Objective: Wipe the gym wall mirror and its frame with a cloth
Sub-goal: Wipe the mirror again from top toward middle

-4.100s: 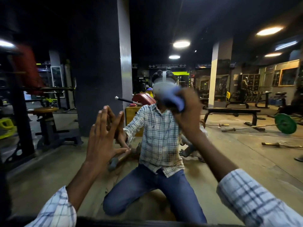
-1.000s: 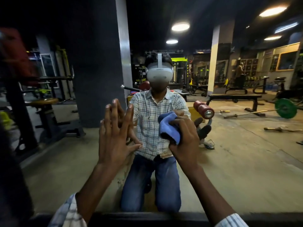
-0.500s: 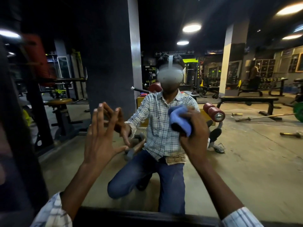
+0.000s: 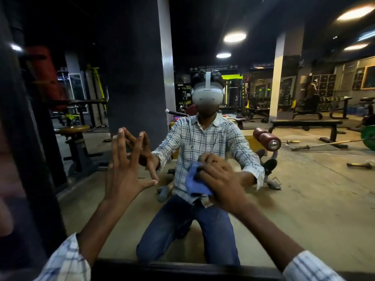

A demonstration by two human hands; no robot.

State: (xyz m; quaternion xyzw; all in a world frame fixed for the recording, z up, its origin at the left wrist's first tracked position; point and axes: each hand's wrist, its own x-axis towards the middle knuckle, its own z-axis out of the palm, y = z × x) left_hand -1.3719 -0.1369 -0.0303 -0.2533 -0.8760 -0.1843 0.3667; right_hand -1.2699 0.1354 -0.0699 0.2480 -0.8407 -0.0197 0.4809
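The wall mirror [image 4: 304,199] fills the view and reflects a kneeling person in a checked shirt and jeans. Its dark frame [image 4: 182,269] runs along the bottom edge, and a dark upright of the frame [image 4: 30,159] stands at the left. My right hand [image 4: 221,179] presses a bunched blue cloth [image 4: 194,183] against the glass at about waist height of the reflection. My left hand [image 4: 123,169] rests flat on the glass with its fingers spread, fingertips meeting their reflection.
The glass reflects the gym behind me: a dark pillar [image 4: 138,78], a flat bench [image 4: 304,126], a barbell with a green plate [image 4: 370,138], a red padded roller [image 4: 265,138], and a stool [image 4: 71,132] at the left.
My right hand has slid the blue cloth down the glass, from face height four seconds ago to chest and then waist height. My left hand stays spread on the mirror.
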